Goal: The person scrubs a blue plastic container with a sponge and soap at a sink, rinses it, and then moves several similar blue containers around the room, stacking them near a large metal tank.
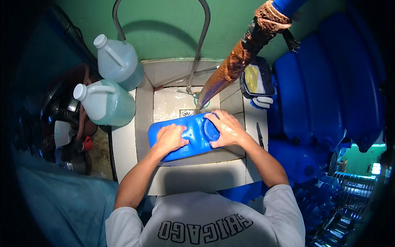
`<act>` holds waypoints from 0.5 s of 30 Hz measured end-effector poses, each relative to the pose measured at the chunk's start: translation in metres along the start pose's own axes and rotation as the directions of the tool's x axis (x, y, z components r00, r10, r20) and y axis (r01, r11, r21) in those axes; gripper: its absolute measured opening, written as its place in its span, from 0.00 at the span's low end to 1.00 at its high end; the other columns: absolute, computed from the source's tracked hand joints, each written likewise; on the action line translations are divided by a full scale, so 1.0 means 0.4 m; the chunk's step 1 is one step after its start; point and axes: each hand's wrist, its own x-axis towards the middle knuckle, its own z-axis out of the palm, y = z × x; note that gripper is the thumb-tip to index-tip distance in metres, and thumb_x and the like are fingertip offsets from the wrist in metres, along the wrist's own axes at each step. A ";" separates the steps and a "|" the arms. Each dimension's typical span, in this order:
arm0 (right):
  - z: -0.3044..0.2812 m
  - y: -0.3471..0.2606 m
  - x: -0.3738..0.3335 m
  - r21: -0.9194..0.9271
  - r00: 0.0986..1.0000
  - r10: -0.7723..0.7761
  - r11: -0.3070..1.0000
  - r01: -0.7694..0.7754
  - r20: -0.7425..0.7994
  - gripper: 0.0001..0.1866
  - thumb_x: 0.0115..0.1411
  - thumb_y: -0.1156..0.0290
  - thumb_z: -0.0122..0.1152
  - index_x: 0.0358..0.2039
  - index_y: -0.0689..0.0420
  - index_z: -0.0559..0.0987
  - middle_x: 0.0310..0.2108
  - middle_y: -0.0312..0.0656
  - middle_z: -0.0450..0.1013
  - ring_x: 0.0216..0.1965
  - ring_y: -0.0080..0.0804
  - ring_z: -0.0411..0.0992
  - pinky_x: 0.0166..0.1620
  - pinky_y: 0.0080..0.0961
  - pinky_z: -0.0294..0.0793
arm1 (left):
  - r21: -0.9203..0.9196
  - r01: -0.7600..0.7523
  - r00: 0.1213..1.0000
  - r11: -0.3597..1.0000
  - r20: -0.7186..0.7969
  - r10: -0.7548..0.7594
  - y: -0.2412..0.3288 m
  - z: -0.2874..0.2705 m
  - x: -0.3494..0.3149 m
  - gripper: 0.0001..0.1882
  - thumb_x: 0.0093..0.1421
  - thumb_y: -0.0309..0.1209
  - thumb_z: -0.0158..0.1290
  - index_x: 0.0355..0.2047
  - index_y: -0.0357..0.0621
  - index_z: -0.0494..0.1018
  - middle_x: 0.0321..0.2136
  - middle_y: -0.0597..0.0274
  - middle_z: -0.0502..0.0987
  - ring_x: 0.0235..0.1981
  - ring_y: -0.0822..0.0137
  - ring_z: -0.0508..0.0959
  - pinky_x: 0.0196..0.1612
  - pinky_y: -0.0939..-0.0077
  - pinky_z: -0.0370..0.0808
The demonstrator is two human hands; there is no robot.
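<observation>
A wet blue plastic jug [191, 133] lies on its side across the near part of a tiled sink basin [168, 99]. My left hand [170, 138] grips the middle of the jug, its fingers curled against the upper side. Around the round blue cap [211, 130] at the jug's right end, my right hand [228, 128] is closed, thumb on the near side and fingers on the far side. Both hands look wet. The jug's underside is hidden.
Two large handled bottles [117, 61] of pale liquid stand on the left ledge. A rusty pipe [234, 61] slants into the basin near the drain [187, 113]. To the right are a dark tub [263, 68], a brush [261, 102], a knife [259, 133] and big blue containers [317, 82].
</observation>
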 end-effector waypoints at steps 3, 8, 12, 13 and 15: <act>-0.039 0.023 -0.016 0.031 0.978 -0.185 0.982 0.189 -0.098 0.49 0.31 0.55 0.77 0.58 0.50 0.70 0.56 0.52 0.65 0.57 0.55 0.65 0.57 0.51 0.68 | -0.061 -0.073 0.997 0.996 0.024 0.074 -0.005 0.008 0.031 0.28 0.46 0.43 0.66 0.47 0.42 0.81 0.35 0.43 0.82 0.40 0.46 0.82 0.46 0.53 0.78; -0.060 0.038 -0.056 -0.027 0.961 -0.264 0.963 0.267 0.086 0.49 0.30 0.54 0.78 0.58 0.44 0.70 0.58 0.50 0.64 0.61 0.56 0.62 0.59 0.49 0.64 | 0.110 -0.094 0.995 0.989 0.029 0.091 -0.036 0.025 0.062 0.24 0.50 0.44 0.65 0.43 0.44 0.81 0.35 0.47 0.83 0.39 0.48 0.83 0.42 0.53 0.78; -0.094 0.172 -0.037 -0.253 0.995 -0.063 0.967 0.041 -0.079 0.51 0.42 0.47 0.77 0.64 0.54 0.65 0.62 0.53 0.63 0.64 0.58 0.60 0.63 0.52 0.62 | 0.111 -0.016 0.997 0.994 0.072 0.008 -0.066 0.021 0.026 0.24 0.49 0.44 0.65 0.43 0.44 0.80 0.33 0.45 0.82 0.39 0.46 0.82 0.41 0.52 0.79; -0.114 0.226 -0.007 -0.086 0.955 0.028 0.995 -0.055 -0.295 0.48 0.48 0.46 0.71 0.64 0.58 0.65 0.62 0.55 0.63 0.64 0.57 0.60 0.65 0.46 0.60 | 0.106 -0.004 0.998 0.994 0.068 -0.004 -0.067 0.018 0.016 0.24 0.49 0.44 0.65 0.44 0.44 0.80 0.33 0.44 0.82 0.39 0.45 0.82 0.41 0.52 0.79; -0.166 0.340 0.045 0.117 0.810 0.246 0.969 -0.217 -0.532 0.41 0.59 0.48 0.62 0.66 0.60 0.63 0.64 0.57 0.61 0.66 0.56 0.58 0.68 0.39 0.56 | 0.068 0.058 0.994 0.996 0.086 -0.064 -0.057 0.013 -0.005 0.27 0.48 0.44 0.65 0.48 0.46 0.80 0.35 0.44 0.82 0.39 0.46 0.82 0.44 0.53 0.78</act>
